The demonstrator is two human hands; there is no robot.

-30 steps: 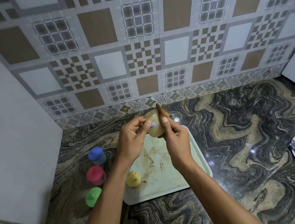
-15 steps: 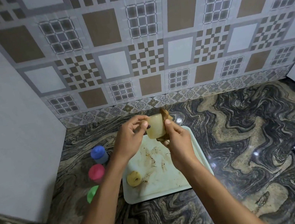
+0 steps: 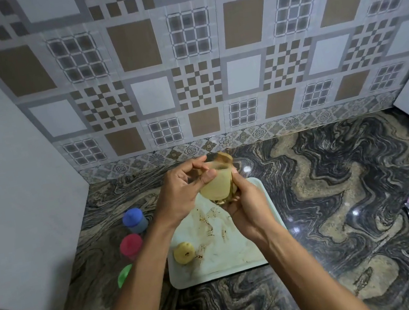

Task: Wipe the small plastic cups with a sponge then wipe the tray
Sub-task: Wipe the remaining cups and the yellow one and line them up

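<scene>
Here, with my left hand [image 3: 180, 196] pinching the pale yellow plastic cup [image 3: 216, 184] above the stained pale-green tray [image 3: 267, 198] and my right hand [image 3: 244, 207] pressing the brown sponge [image 3: 224, 158] around it, a hard scrub could pop the slick cup free.

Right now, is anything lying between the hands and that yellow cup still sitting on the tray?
Nothing visible. The yellow cup lies on the tray near its left edge, with only stained tray surface between it and the hands, though both are busy with the pale cup.
</scene>
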